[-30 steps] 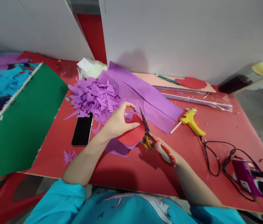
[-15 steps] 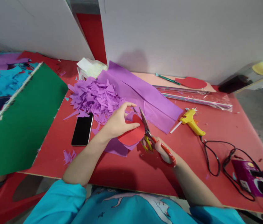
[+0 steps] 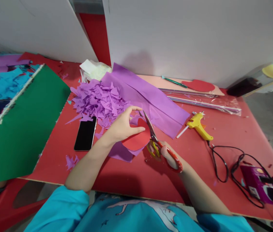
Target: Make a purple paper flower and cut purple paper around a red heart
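Observation:
My left hand [image 3: 122, 126] pinches a red paper heart shape [image 3: 136, 140] laid over a piece of purple paper [image 3: 120, 153], thumb on top. My right hand [image 3: 171, 157] grips scissors [image 3: 154, 138] with red and yellow handles. Their blades run along the right edge of the red shape, slightly apart. A large purple sheet [image 3: 148, 100] lies just behind the hands, and a heap of purple paper scraps [image 3: 99, 100] sits to its left.
A black phone [image 3: 85, 133] lies left of my hands. A yellow glue gun [image 3: 198, 125] with a black cord [image 3: 223, 162] rests at right, near a purple device [image 3: 257, 183]. A green board [image 3: 22, 125] covers the left. White panels stand behind.
The scissors' blades have shifted slightly up along the red shape's edge and opened a little. Both hands stay almost where they were.

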The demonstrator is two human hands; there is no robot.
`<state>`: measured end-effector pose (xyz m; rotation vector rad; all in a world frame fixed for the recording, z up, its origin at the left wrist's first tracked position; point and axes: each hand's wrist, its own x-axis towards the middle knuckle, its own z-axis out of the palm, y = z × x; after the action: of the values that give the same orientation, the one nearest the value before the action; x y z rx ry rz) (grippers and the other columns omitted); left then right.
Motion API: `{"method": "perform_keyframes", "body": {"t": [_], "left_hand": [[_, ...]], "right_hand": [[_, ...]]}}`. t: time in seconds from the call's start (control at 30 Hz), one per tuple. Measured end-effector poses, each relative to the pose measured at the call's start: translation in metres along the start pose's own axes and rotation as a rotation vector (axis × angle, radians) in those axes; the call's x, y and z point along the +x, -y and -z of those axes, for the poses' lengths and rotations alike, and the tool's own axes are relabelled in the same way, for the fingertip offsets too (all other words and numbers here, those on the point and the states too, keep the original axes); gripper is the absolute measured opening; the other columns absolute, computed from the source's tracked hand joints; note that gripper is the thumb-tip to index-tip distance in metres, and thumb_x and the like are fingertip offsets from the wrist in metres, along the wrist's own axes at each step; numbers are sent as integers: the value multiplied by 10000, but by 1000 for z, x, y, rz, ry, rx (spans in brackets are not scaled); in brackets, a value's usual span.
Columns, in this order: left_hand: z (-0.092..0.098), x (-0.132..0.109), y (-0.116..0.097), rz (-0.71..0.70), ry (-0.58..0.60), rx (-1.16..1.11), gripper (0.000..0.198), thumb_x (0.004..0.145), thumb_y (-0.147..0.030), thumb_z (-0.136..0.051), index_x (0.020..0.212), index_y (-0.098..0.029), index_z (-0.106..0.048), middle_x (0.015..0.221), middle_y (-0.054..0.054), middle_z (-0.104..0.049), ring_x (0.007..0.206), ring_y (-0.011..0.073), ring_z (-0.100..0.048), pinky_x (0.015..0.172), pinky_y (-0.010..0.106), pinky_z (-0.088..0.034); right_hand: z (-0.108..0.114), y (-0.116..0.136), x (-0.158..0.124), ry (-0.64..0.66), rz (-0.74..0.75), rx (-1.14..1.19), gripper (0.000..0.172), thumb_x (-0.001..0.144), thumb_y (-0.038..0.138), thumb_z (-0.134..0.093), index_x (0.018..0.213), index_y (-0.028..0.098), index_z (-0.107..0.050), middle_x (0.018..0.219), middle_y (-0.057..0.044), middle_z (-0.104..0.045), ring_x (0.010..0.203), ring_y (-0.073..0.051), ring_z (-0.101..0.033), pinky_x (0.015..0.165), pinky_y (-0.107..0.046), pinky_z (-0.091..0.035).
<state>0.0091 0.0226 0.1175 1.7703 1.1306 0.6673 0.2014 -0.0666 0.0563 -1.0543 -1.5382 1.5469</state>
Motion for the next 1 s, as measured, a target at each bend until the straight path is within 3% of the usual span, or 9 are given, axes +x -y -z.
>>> {"method": "perform_keyframes", "body": {"t": [0.13,0.3,0.5,0.63,0.77,0.93,1.0], "left_hand": [[4,0,-1,-4,-26,13,518,669,-209,-678,1149,-200,-482,1297,71,-509,1230,249,-449,1014,416,-385],[11,0,-3,-14,-93,36,505,691,-213,-663,1159,-202,-474,1286,61,-519,1228,226,-455,1043,400,-358],[9,-1,-4,-42,-17,56,550,688,-230,-666,1195,-203,-454,1313,63,-493,1215,235,-463,989,368,-410],[-1,-2,-3,-26,130,86,628,681,-263,-673,1254,-226,-421,1209,68,-555,1030,234,-579,870,363,-474],[-12,-3,0,-53,255,117,660,701,-256,-654,1302,-225,-381,997,40,-631,820,193,-616,827,377,-479],[-19,-2,2,-131,282,143,650,705,-257,-659,1293,-201,-390,1303,106,-506,1067,248,-557,912,381,-435],[-20,-2,3,-142,284,144,638,711,-246,-655,1290,-206,-390,1320,108,-498,1091,250,-550,921,380,-425]], "right_hand": [[3,4,-3,15,-44,-30,648,781,766,-237,890,194,-521,733,-29,-499,573,-135,-399,568,-299,-384],[3,0,-4,-40,-113,38,659,763,778,-267,861,183,-533,744,-37,-517,574,-134,-414,579,-305,-394],[7,-17,8,-310,-171,156,423,829,619,-422,837,207,-518,791,-40,-556,572,-128,-456,506,-264,-365],[9,-17,19,-465,-21,130,253,792,455,-586,767,225,-484,900,-43,-577,794,-180,-541,618,-294,-435],[4,-9,24,-461,152,103,227,766,339,-625,778,230,-426,967,-44,-566,899,-199,-543,701,-325,-449],[-4,-4,25,-527,203,-13,244,755,248,-617,752,229,-373,894,-19,-552,738,-151,-506,661,-305,-421],[-6,-4,24,-533,173,-70,239,753,226,-607,739,228,-368,810,-1,-542,668,-139,-482,650,-305,-410]]}}
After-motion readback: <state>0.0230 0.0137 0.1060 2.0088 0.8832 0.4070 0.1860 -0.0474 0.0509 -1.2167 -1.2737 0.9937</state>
